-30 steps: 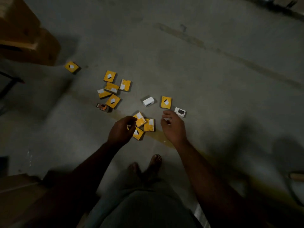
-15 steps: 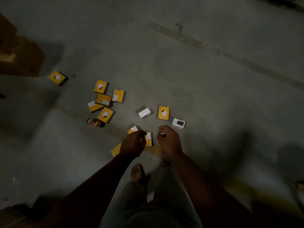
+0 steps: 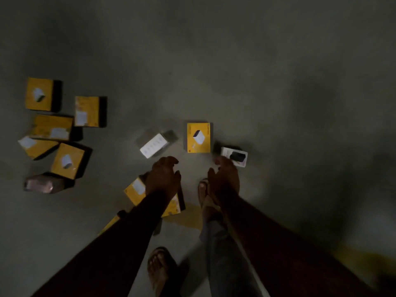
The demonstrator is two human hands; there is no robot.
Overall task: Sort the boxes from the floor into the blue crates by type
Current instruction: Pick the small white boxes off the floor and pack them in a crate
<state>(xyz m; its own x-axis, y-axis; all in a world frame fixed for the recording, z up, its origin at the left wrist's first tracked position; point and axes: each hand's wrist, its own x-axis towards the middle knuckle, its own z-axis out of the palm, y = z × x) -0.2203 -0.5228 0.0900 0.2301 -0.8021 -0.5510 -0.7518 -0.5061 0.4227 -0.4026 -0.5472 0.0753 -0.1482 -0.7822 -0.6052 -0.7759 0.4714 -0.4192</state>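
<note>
Boxes lie on the floor: a yellow box (image 3: 198, 137) just beyond both hands, between them. Left hand (image 3: 163, 179) and right hand (image 3: 224, 179) hover with loosely curled fingers, holding nothing.

left hand (image 3: 164, 179): fingers loosely curled, over yellow boxes (image 3: 137, 190)
right hand (image 3: 224, 181): near white box (image 3: 234, 156)
floor (image 3: 257, 82): grey

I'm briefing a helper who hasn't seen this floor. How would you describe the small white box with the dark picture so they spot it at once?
Start at the right hand reaching over the grey floor. Just beyond its fingertips lies the small white box. Right of the lone yellow box, it is the only one with a black item pictured on top.
</note>
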